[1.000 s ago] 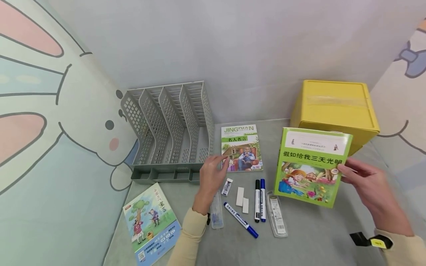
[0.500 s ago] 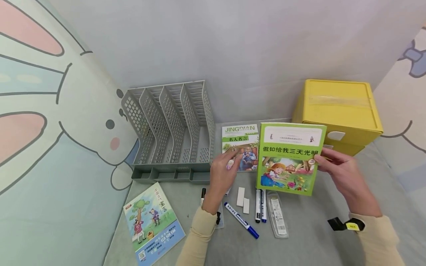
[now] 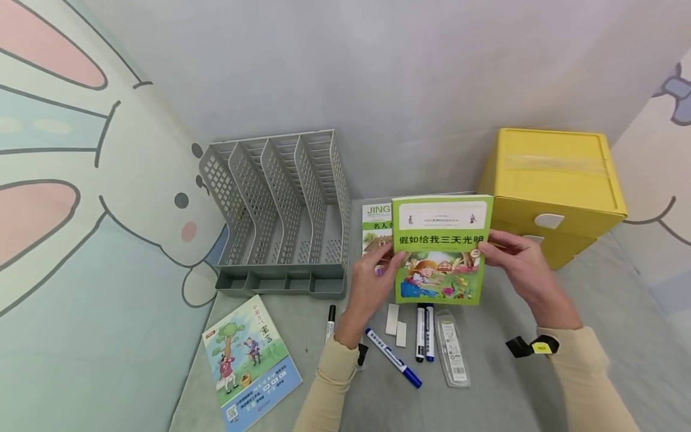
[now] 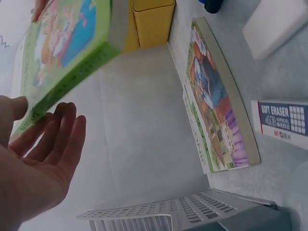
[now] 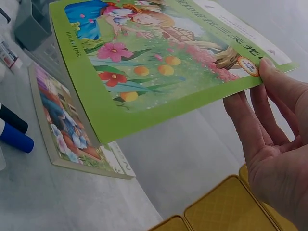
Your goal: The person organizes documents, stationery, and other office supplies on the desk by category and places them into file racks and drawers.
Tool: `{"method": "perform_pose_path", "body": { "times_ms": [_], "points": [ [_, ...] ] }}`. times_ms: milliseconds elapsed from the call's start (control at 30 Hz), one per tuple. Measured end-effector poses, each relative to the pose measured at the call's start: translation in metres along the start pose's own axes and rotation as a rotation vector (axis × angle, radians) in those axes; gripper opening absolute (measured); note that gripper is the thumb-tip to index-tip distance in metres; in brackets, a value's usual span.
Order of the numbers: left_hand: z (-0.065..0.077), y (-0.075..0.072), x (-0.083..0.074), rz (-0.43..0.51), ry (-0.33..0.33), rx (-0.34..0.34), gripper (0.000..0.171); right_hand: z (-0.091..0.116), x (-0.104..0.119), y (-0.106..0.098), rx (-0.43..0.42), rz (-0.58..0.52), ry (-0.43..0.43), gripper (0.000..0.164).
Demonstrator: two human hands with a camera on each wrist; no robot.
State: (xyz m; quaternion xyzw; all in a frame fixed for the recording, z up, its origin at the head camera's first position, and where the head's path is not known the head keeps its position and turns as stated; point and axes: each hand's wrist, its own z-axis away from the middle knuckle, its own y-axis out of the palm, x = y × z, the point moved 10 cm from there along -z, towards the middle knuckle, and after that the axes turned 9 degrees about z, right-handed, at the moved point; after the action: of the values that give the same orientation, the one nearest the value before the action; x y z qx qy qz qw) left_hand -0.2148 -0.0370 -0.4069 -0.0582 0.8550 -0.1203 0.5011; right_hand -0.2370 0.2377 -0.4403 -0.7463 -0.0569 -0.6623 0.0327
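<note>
A green book point(image 3: 439, 249) with a girl and flowers on its cover is held up over the table, front cover facing me. My right hand point(image 3: 526, 267) pinches its right edge, thumb on the cover and fingers behind, as the right wrist view shows. At the opposite edge is my left hand point(image 3: 372, 288), its thumb on the spine side and its fingers point(image 4: 67, 130) curving behind the book. Partly hidden behind the green book lies another book point(image 3: 375, 231), with a seated figure on its cover in the left wrist view.
A grey divided file rack point(image 3: 281, 210) stands at the back left, a yellow box point(image 3: 556, 174) at the back right. A blue-and-green book point(image 3: 251, 363) lies front left. Markers point(image 3: 394, 358), white erasers point(image 3: 392, 319), a boxed eraser point(image 4: 284, 120) and a clear case point(image 3: 452, 348) lie between.
My right hand has brought the green book leftward from beside the yellow box, over part of the lying book. My left hand has moved right and now takes the green book's left edge.
</note>
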Motion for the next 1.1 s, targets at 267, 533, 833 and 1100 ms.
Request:
{"method": "perform_pose_path", "body": {
  "times_ms": [267, 533, 833, 1100],
  "points": [
    [0.002, -0.006, 0.004, 0.094, -0.085, -0.025, 0.031, -0.013, -0.002, 0.010, 0.001, 0.048, 0.012, 0.031],
    [0.006, -0.016, 0.007, 0.025, -0.138, -0.058, 0.030, -0.026, -0.002, 0.018, -0.025, 0.134, 0.027, 0.032],
    [0.006, -0.028, -0.001, -0.027, -0.086, -0.105, 0.024, -0.039, -0.005, 0.028, -0.035, 0.289, 0.081, 0.044],
    [0.010, -0.040, -0.013, -0.048, -0.022, -0.192, 0.020, -0.051, -0.003, 0.042, -0.029, 0.259, 0.044, 0.041]
  ]
}}
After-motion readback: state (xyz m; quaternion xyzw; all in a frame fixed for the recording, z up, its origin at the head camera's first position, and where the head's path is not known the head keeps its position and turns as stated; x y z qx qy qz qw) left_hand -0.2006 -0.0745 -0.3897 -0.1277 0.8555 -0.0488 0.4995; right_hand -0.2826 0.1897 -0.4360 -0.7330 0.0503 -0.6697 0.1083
